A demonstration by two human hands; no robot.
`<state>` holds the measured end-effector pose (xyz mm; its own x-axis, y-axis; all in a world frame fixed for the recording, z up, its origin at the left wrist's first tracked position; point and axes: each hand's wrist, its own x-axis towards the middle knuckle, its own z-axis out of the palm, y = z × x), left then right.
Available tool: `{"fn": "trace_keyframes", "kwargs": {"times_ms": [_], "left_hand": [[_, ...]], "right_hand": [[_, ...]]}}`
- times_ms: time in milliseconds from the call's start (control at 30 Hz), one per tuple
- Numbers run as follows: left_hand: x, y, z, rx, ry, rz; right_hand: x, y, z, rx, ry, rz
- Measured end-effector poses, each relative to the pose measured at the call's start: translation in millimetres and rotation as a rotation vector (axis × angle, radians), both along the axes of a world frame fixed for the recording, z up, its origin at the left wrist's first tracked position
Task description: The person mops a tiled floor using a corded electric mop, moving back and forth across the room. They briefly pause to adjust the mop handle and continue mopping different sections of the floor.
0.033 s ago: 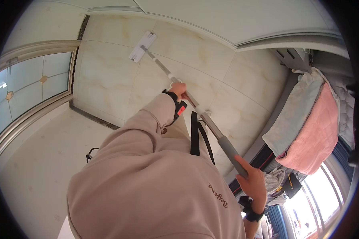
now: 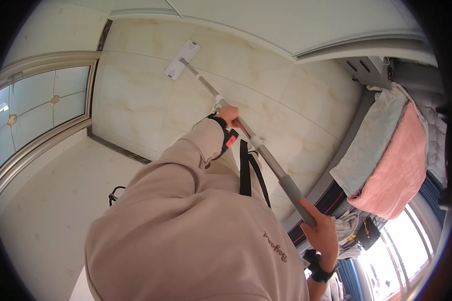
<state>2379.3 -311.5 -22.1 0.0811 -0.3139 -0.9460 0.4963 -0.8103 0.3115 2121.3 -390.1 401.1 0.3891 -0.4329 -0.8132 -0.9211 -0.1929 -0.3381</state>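
A flat mop (image 2: 183,60) with a white rectangular head lies on the pale tiled floor at the upper middle. Its long silver handle slants down to the right and ends in a grey grip (image 2: 297,199). My left hand (image 2: 228,115), with a black strap at the wrist, is wrapped round the pole about midway along. Lower down, my right hand (image 2: 320,236) is closed on the grey grip near its end, thumb lying along it. Some of the fingers of both hands are hidden behind the pole.
At left stands a glass-paned door (image 2: 45,103) in a metallic frame beside a pale wall (image 2: 50,210). White panels (image 2: 306,22) line the far side. Pink bedding (image 2: 394,165) hangs over a bed at right, near a bright window (image 2: 399,251). Black straps (image 2: 245,168) dangle before my legs.
The mop head has slid slightly to the right over the floor. Both hands have shifted a little rightward and down with the pole, keeping their hold.
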Motion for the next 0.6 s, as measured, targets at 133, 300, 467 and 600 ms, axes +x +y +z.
{"fn": "trace_keyframes", "kwargs": {"times_ms": [133, 300, 467, 600], "left_hand": [[-120.9, -37.1, 34.1, -0.014, 0.162, 0.034], [-285.9, -66.0, 62.9, -0.155, 0.313, -0.146], [-377.6, -81.3, 79.4, -0.169, 0.482, 0.073], [-384.8, -73.6, 68.4, -0.465, 0.050, -0.102]], "right_hand": [[-109.3, -1.7, 36.6, -0.020, 0.117, -0.096], [-225.8, 7.4, 104.9, 0.000, 0.370, -0.322], [-276.5, 14.5, 150.4, -0.060, 0.366, -0.242], [-278.4, 6.5, 147.8, 0.112, 0.323, -0.596]]}}
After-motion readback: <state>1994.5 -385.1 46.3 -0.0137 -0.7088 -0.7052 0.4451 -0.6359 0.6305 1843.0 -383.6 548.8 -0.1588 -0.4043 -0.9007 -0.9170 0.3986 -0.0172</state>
